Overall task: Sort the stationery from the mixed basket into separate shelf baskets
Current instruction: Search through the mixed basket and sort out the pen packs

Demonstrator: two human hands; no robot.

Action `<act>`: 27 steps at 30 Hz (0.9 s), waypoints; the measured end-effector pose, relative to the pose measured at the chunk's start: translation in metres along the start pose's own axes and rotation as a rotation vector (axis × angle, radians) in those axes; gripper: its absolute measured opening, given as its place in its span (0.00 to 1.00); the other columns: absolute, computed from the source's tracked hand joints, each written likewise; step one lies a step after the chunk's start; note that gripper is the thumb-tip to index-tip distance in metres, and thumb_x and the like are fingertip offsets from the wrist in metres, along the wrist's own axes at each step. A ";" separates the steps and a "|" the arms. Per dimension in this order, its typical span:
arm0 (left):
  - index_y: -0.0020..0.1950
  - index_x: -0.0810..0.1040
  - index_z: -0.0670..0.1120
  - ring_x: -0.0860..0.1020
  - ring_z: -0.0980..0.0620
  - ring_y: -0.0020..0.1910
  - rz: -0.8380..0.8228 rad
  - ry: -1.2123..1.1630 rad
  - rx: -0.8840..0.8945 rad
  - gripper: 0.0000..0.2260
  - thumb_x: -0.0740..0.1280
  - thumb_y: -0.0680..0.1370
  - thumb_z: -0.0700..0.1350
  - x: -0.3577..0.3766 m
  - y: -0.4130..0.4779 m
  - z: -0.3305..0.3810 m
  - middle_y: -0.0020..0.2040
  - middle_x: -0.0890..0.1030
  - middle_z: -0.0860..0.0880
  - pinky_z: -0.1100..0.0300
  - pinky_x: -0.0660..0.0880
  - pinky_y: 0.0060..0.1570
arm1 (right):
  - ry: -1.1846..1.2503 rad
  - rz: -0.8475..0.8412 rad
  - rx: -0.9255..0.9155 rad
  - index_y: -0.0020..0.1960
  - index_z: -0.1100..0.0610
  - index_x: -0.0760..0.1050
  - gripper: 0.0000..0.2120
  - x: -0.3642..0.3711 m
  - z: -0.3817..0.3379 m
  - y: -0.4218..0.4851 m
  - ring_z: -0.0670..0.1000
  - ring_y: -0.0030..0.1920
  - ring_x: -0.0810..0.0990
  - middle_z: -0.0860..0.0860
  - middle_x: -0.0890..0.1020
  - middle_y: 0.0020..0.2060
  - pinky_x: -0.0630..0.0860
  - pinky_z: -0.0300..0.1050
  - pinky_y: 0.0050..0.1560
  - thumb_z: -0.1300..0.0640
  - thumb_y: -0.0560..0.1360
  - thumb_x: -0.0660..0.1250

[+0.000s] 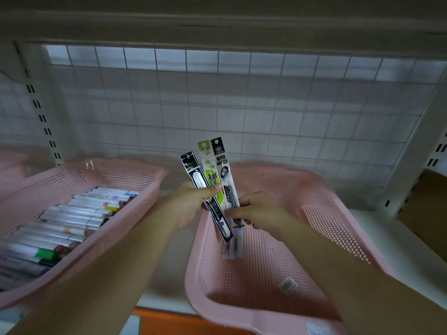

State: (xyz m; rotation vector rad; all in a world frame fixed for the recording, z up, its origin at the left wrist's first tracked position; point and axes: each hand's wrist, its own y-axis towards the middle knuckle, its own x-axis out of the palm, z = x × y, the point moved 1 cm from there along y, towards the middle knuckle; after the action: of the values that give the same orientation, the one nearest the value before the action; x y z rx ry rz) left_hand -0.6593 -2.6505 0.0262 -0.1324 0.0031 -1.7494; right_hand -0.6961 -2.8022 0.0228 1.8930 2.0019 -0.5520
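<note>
Both forearms enter from the bottom edge and converge toward frame centre, above the gap between two baskets. Left hand (191,204): palm turned inward, thumb laid across the front, fingers wrapped behind; it grips a fan of three pen packets (208,176) held roughly upright, tops spread apart, lower ends crossing. Outer left packet is black and tilts left; middle one is green and white; right one is black-topped with a clear body. Right hand (256,211): knuckles up, fingers curled, fingertips pinching the lower part of the pen packets just below the left thumb. Which packet it holds: cannot tell, the overlap hides it. Lower packet ends hang down inside the right pink basket (193,274).

Right pink basket sits on the white shelf (396,243), mesh floor mostly bare, one small white item (287,285) lying near its front. Left pink basket (116,228), well apart across the gap, is packed with markers (79,213) lying side by side. Wire grid panel (217,105) backs the shelf.
</note>
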 end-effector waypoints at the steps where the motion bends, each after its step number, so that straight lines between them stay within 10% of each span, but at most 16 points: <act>1: 0.69 0.61 0.33 0.63 0.44 0.70 0.015 -0.005 -0.003 0.38 0.75 0.68 0.50 -0.001 0.002 -0.002 0.70 0.66 0.37 0.52 0.61 0.67 | 0.018 -0.009 -0.011 0.45 0.73 0.77 0.15 0.002 0.001 -0.001 0.42 0.21 0.65 0.56 0.71 0.29 0.61 0.32 0.22 0.59 0.71 0.72; 7: 0.71 0.60 0.36 0.63 0.45 0.70 -0.001 -0.073 0.034 0.42 0.75 0.66 0.54 0.000 -0.002 -0.004 0.71 0.64 0.39 0.50 0.59 0.70 | 0.035 0.118 -0.073 0.34 0.56 0.75 0.10 0.018 0.003 0.001 0.47 0.31 0.72 0.50 0.75 0.30 0.67 0.39 0.34 0.57 0.72 0.71; 14: 0.71 0.62 0.36 0.66 0.45 0.70 -0.014 -0.151 0.038 0.45 0.78 0.63 0.55 0.000 -0.004 -0.004 0.70 0.67 0.40 0.47 0.60 0.71 | 0.138 0.097 -0.018 0.38 0.64 0.76 0.09 0.021 0.002 0.002 0.48 0.30 0.70 0.54 0.74 0.30 0.66 0.37 0.32 0.59 0.72 0.70; 17: 0.49 0.77 0.38 0.79 0.51 0.49 -0.004 -0.128 0.064 0.06 0.68 0.75 0.40 0.004 -0.006 -0.004 0.44 0.83 0.47 0.53 0.70 0.64 | 0.135 0.164 0.051 0.36 0.68 0.76 0.11 0.011 -0.002 0.005 0.50 0.29 0.69 0.56 0.72 0.29 0.64 0.38 0.31 0.60 0.70 0.72; 27: 0.42 0.76 0.40 0.82 0.58 0.33 0.049 -0.033 0.247 0.09 0.59 0.78 0.32 0.012 -0.010 -0.007 0.39 0.80 0.44 0.70 0.77 0.41 | -0.038 0.026 0.468 0.38 0.65 0.70 0.07 -0.006 0.025 -0.003 0.48 0.12 0.70 0.59 0.74 0.27 0.63 0.29 0.17 0.68 0.72 0.67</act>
State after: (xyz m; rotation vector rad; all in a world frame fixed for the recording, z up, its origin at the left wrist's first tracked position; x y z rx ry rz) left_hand -0.6721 -2.6608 0.0211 0.0197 -0.2310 -1.6842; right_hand -0.6996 -2.8201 0.0047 2.1375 1.9414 -1.1204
